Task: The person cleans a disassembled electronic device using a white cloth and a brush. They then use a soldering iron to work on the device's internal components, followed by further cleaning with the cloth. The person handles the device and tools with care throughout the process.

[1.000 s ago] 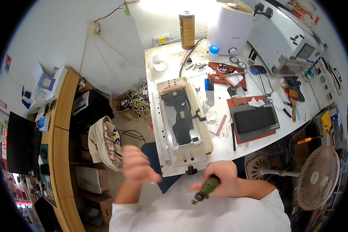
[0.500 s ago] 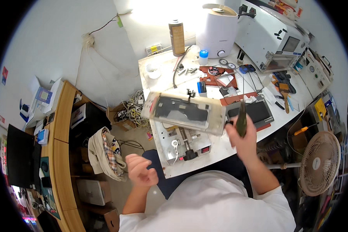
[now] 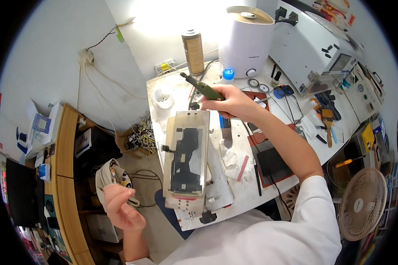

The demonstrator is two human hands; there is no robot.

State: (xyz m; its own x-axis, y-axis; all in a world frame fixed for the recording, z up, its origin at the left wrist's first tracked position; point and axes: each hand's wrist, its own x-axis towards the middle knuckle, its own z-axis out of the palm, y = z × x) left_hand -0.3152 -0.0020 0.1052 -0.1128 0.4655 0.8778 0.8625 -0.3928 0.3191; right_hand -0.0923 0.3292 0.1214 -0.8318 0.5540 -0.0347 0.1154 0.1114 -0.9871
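At near left, beside the table, left hand empty, half curled. On table's left part, fixture with black panel. At its far end, right hand grasps green tool, aimed far left.

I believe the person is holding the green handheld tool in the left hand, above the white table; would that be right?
Not quite: the head view shows the green handheld tool in the right hand, not the left hand. It is indeed above the white table.
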